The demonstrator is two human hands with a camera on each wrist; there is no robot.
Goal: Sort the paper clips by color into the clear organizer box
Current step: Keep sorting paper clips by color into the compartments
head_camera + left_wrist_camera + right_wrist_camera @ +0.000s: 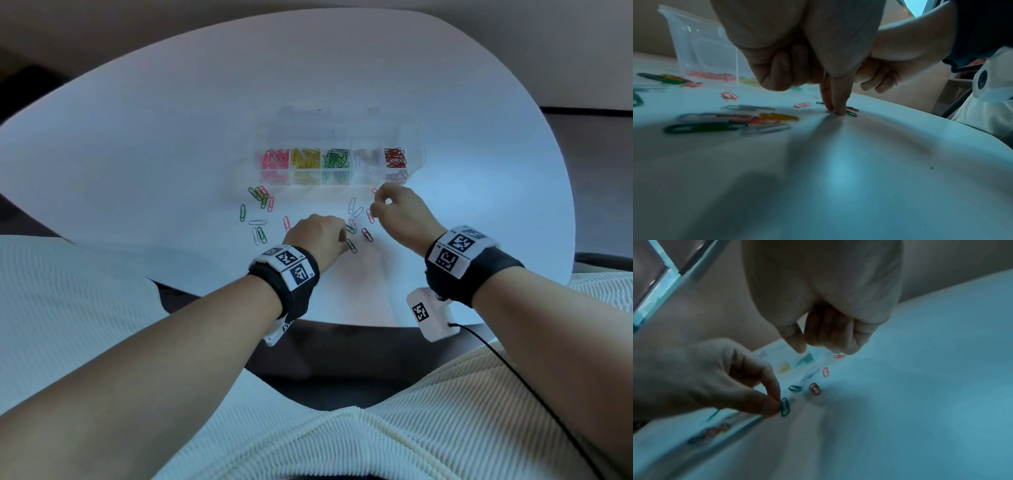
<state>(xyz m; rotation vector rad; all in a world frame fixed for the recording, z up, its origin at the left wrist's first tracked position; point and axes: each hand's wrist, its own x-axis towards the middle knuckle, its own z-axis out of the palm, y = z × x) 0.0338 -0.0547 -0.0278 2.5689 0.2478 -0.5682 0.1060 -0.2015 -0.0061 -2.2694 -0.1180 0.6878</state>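
Note:
The clear organizer box (416, 161) lies open past my hands, with pink, yellow, green, pale and red clips in separate compartments. My left hand (343, 241) is down on the table, thumb and forefinger pinching a green paper clip (351, 246) (785, 407). My right hand (375, 205) hovers just above the table in front of the box with its fingers curled tight. By its little finger a thin wire end sticks out in the left wrist view. Pink clips (370, 216), a red clip (367, 235) and pale clips (354, 212) lie below it.
More loose clips lie to the left: a mixed bunch (261, 198), a green one (242, 213), pale and green ones (258, 233), a pink one (286, 223). The white table (171, 137) ends close to my lap at its near edge (342, 323).

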